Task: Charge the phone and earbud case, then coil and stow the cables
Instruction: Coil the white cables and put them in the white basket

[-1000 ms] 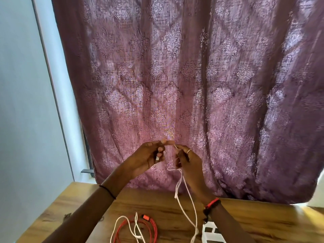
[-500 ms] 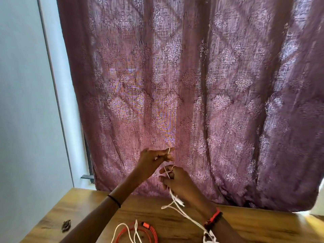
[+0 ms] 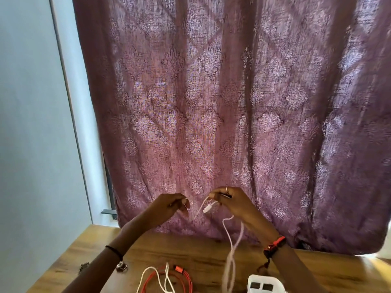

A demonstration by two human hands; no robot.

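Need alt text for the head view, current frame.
A person's right hand holds a white cable up before a purple curtain, left hand curled beside it. On the wooden table below lie an orange cable and a white charger.

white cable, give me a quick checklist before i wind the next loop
1. Right hand holds the white cable near its end: ok.
2. Connector free, plugged into nothing: ok.
3. Left hand pinching the cable's other stretch: cannot tell, since the fingers are curled and the strand blurs out beside them.
4. Hanging slack free of knots: cannot tell, blurred.
5. Slack apart from the orange cable on the table: ok, it hangs to the right of it.
6. Neat coil formed: not ok, only long loose strands.
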